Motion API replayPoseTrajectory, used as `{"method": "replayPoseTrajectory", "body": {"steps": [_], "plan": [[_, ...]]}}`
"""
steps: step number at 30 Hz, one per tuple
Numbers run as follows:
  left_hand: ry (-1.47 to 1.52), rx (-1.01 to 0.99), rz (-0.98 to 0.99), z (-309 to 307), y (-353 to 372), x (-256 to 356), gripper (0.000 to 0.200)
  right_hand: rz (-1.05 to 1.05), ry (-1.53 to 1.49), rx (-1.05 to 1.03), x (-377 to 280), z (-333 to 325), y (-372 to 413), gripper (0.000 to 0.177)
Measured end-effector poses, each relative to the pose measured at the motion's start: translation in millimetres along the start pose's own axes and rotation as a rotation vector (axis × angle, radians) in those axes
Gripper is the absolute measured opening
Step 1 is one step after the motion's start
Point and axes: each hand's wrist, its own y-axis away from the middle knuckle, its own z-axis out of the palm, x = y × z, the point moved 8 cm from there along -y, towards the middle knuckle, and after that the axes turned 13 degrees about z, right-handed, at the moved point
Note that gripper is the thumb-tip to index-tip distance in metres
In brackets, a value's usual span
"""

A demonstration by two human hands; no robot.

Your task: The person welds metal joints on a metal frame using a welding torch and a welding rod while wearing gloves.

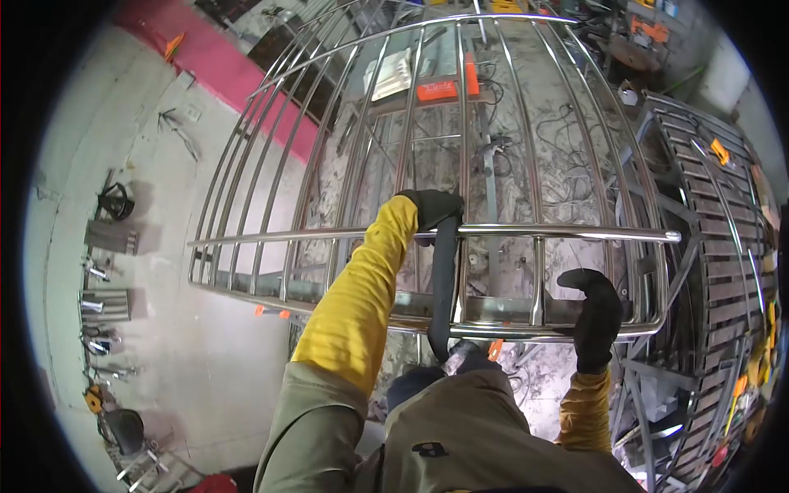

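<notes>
Item: steel grille (pixel 526 234), a polished bar frame with a curved top. It lies across the middle of the view, in front of the person.

Left hand (pixel 429 209): black glove, yellow sleeve. It is clenched round the top of a black hose (pixel 444 279) where that crosses the grille's middle rail. The hose's lower end is lost behind the person's jacket.

Right hand (pixel 596 316): black glove, set against the grille's bottom rail. I cannot tell whether the fingers wrap round it.

Writing: an orange case (pixel 444 89) beyond the bars carries dark lettering, too small to read. The white object (pixel 390 74) beside it cannot be identified.

Also seen:
- Orange clamps (pixel 267 312) under the frame.
- A second grille (pixel 707 205) to the right, cut off by the lens edge.
- Small tools (pixel 103 304) to the left, indistinct.
</notes>
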Motion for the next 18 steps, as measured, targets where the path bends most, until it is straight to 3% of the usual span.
{"method": "replayPoseTrajectory", "body": {"steps": [1, 3, 4, 6, 7, 8, 10, 11, 13, 14, 16, 18], "plan": [[-0.009, -0.011, 0.009, 0, -2, -3, 0.029, -0.001, 0.004, 0.016, 1, -2, 2, 0.05], [-0.485, -0.021, 0.299, -4, -3, 18, 0.03, -0.061, -0.006, 0.001, -2, -1, 2, 0.047], [-0.492, -0.021, 0.306, -4, -2, 21, 0.03, -0.068, -0.005, 0.009, -2, 0, 2, 0.047], [-0.788, 0.14, 0.274, -10, 1, 28, 0.03, -0.074, -0.036, 0.067, 1, -2, 4, 0.045], [-0.629, 0.299, 0.185, -18, 8, 26, 0.036, -0.082, -0.031, 0.068, 7, -4, 5, 0.045], [-0.629, 0.305, 0.194, -16, 11, 30, 0.036, -0.083, -0.024, 0.088, 18, -9, 8, 0.045], [-0.093, 0.643, 0.016, -32, 26, 11, 0.048, -0.086, -0.008, 0.11, 15, -10, 8, 0.045], [-0.086, 0.637, 0.023, -27, 29, 10, 0.048, -0.09, 0.033, 0.104, 12, -9, 7, 0.046], [0.005, 0.801, 0.258, -27, 47, 24, 0.06, -0.086, 0.085, 0.097, 2, -6, 8, 0.048], [0.016, 0.799, 0.256, -20, 52, 27, 0.06, -0.042, 0.097, 0.124, 0, -5, 7, 0.048], [-0.077, 0.982, 0.312, -19, 78, 39, 0.057, 0.007, 0.11, 0.133, 2, -1, 1, 0.048], [-0.124, 1.009, 0.309, -19, 85, 32, 0.057, -0.123, 0.023, 0.107, -5, 1, 1, 0.044]]}}
